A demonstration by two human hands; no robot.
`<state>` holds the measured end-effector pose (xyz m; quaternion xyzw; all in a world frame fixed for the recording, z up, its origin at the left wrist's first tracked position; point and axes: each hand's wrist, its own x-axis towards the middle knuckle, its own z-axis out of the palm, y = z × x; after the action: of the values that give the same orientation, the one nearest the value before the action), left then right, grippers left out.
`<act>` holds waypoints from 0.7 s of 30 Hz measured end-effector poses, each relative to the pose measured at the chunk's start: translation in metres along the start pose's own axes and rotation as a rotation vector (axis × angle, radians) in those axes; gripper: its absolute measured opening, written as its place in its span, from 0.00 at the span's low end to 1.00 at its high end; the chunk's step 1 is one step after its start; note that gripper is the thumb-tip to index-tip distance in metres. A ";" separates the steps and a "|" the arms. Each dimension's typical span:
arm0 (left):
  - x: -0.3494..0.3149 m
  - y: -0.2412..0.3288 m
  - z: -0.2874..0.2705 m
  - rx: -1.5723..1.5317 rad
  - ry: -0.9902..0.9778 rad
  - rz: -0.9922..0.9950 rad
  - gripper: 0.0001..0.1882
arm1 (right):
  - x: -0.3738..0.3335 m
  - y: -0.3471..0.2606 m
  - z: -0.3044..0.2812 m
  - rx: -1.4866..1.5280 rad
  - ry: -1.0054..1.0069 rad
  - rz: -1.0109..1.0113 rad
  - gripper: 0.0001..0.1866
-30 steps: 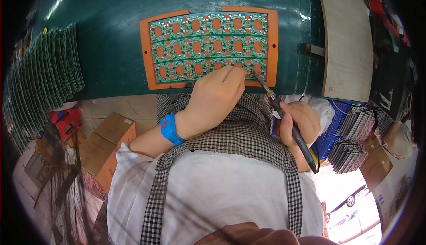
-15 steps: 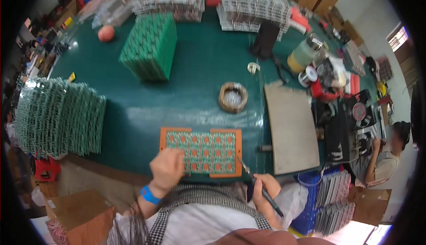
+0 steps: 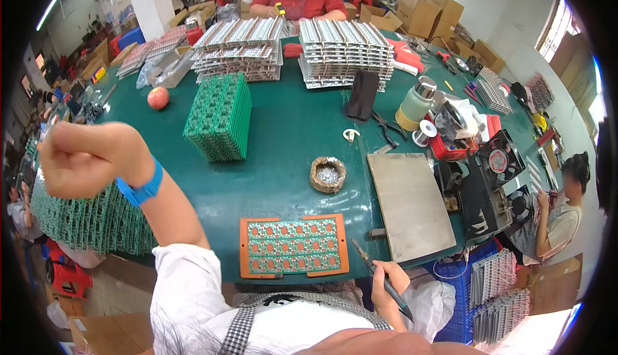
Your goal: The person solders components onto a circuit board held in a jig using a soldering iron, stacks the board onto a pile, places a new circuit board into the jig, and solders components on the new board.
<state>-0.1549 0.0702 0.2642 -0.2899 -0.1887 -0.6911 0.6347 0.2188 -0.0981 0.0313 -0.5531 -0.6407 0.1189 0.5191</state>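
Note:
My left hand [image 3: 96, 155], with a blue wristband, is raised at the left, curled closed in front of a row of green circuit boards [image 3: 96, 216] standing on edge. Its fingertips are turned away, so anything in them is hidden. My right hand [image 3: 391, 285] grips a soldering iron [image 3: 384, 278] near the table's front edge, its tip pointing up and left. Just left of that tip, an orange fixture [image 3: 342, 244] lies flat, holding a green circuit board panel [image 3: 293, 247] with rows of round openings. Neither hand touches the panel.
Beyond the fixture sit a round dish [image 3: 328, 175] and a green board stack [image 3: 219, 117]. A grey plate [image 3: 412, 204] lies right, near a fan [image 3: 499, 158], solder spool [image 3: 423, 133] and flask [image 3: 415, 105]. An apple [image 3: 158, 98] is far left. People sit across and right.
My left hand has lifted from the panel's left side, up and left to the standing boards. My right hand still holds the soldering iron. The view has tilted up, showing a person opposite.

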 end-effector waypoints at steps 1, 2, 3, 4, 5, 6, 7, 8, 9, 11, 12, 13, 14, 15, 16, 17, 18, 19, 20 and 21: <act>0.007 -0.001 0.018 -0.008 0.011 -0.007 0.17 | 0.002 -0.003 -0.002 0.002 0.003 0.041 0.03; 0.015 0.000 0.036 -0.084 0.092 -0.036 0.15 | 0.003 -0.005 -0.003 0.007 0.010 0.082 0.05; 0.023 0.002 0.047 -0.160 0.179 -0.061 0.14 | 0.004 -0.004 -0.004 0.009 0.031 0.072 0.05; 0.029 0.009 0.048 -0.171 0.201 -0.060 0.14 | 0.004 -0.002 -0.005 0.010 0.048 0.034 0.05; 0.036 0.019 0.045 -0.123 -0.065 -0.003 0.13 | 0.005 -0.001 -0.006 0.013 0.064 -0.004 0.05; 0.044 0.031 0.046 -0.073 -0.333 0.056 0.12 | 0.006 -0.002 -0.006 0.020 0.084 -0.012 0.05; 0.053 0.047 0.056 -0.168 -0.386 0.203 0.11 | 0.007 -0.001 -0.006 0.023 0.079 0.007 0.04; 0.065 0.064 0.068 -0.260 -0.437 0.353 0.10 | 0.007 -0.001 -0.004 0.027 0.072 0.024 0.04; 0.057 0.076 0.080 -0.302 -0.471 0.425 0.05 | 0.007 0.006 -0.009 -0.012 0.095 0.032 0.04; 0.080 0.102 0.101 -0.331 -0.496 0.530 0.05 | 0.003 0.012 -0.012 0.012 0.075 0.064 0.04; 0.096 0.118 0.113 -0.469 -0.512 0.723 0.06 | 0.005 0.009 -0.012 0.050 0.086 0.038 0.04; 0.111 0.125 0.121 -0.598 -0.534 0.924 0.07 | 0.003 0.011 -0.007 0.072 0.089 0.029 0.04; 0.120 0.119 0.132 -0.588 -0.534 0.939 0.07 | 0.004 0.010 -0.006 0.093 0.069 0.032 0.05; 0.124 0.104 0.144 -0.596 -0.556 1.074 0.08 | 0.005 0.008 -0.004 0.109 0.047 0.040 0.05; 0.132 0.108 0.147 -0.609 -0.574 1.205 0.09 | 0.006 0.008 -0.003 0.112 0.050 0.040 0.05; 0.139 0.115 0.152 -0.609 -0.574 1.211 0.09 | 0.007 0.008 -0.002 0.134 0.042 0.030 0.05; 0.166 0.147 0.152 -0.547 -0.718 1.219 0.07 | 0.008 0.007 -0.002 0.183 0.028 0.002 0.05; 0.172 0.165 0.157 -0.508 -0.847 1.177 0.05 | 0.009 0.010 -0.003 0.169 0.036 0.005 0.05; 0.174 0.164 0.161 -0.716 -0.824 1.173 0.03 | 0.010 0.012 -0.004 0.163 0.081 -0.011 0.04; 0.182 0.070 0.206 -0.661 -0.847 1.211 0.03 | 0.010 0.008 0.002 0.212 0.095 -0.069 0.03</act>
<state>-0.0574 0.0514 0.5296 -0.7515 -0.0093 -0.0790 0.6549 0.2230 -0.0855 0.0301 -0.4778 -0.6178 0.1418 0.6083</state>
